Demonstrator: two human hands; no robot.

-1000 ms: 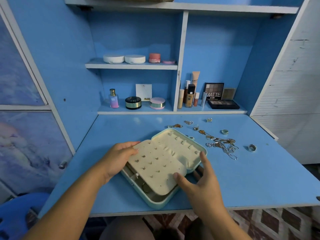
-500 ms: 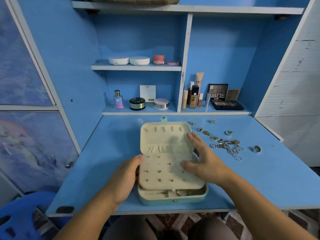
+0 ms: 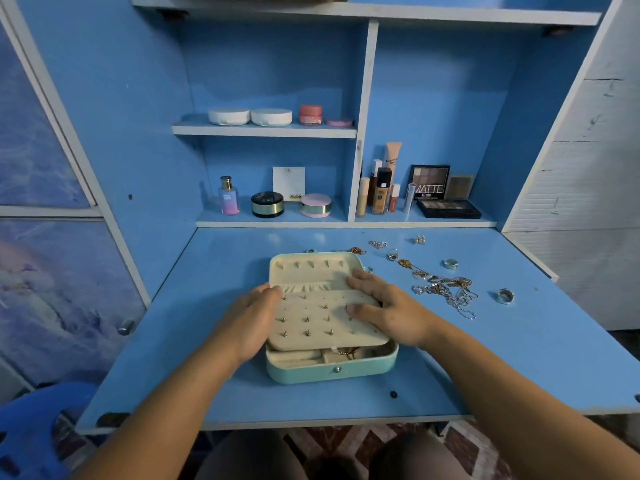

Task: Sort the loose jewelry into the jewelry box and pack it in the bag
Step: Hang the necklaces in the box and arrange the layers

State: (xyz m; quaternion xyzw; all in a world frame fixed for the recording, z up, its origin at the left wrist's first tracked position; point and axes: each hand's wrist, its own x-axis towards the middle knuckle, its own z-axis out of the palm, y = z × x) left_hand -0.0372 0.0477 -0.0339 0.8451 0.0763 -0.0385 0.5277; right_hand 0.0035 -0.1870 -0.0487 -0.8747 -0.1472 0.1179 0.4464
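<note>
While the open teal jewelry box [image 3: 332, 370] is sitting at frame centre, left hand [image 3: 252, 317] and right hand [image 3: 384, 306] are resting flat, fingers straight, on the sides of its cream stud panel [image 3: 311, 320], probably pinning the flap down. Tangled chains [image 3: 446, 289] and rings [image 3: 505, 295] are lying right of it on the blue fold-down desk [image 3: 519, 358]; cosmetics [image 3: 379, 195] are lining the shelves [image 3: 263, 130] behind.

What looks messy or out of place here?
The jewelry does. A tangled heap of chains lies on the desk, to the right of the jewelry box. Loose rings are scattered around the heap. It looks odd because these pieces sit out in a knot instead of in the open box.
</note>
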